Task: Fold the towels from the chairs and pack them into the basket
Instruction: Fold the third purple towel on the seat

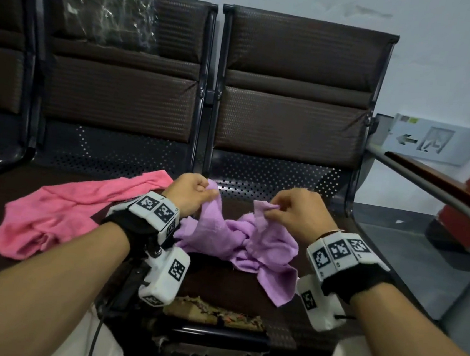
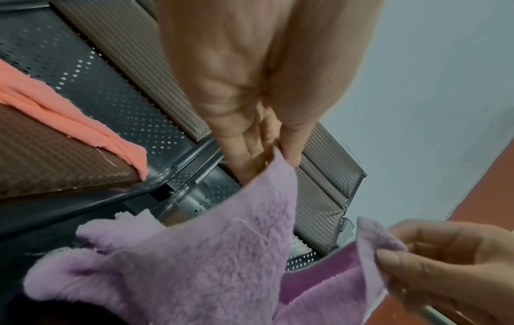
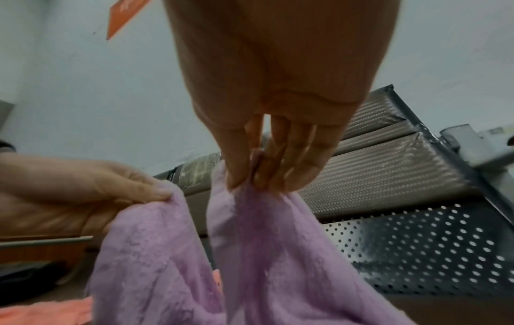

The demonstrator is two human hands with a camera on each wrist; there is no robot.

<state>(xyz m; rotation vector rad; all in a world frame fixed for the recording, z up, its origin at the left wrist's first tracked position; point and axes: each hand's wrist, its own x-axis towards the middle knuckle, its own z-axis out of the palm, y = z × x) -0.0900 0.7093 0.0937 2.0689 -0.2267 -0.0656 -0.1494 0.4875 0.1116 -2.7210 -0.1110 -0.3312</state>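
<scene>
With left hand (image 1: 193, 192) & right hand (image 1: 294, 210) each pinching a corner of purple towel (image 1: 239, 239), bulk bunched on chair seat (image 1: 217, 280) below both, lift & draw hands apart til edge is taut, w/ pink towel (image 1: 58, 217) left of left hand

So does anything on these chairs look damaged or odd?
Yes. The seat cushion under the purple towel is torn along its front edge, with frayed padding showing. Plastic wrap also covers a backrest.

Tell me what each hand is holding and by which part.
Both hold the crumpled lilac terry towel: the left hand pinches one upper corner, the right hand pinches another corner of its edge.
</scene>
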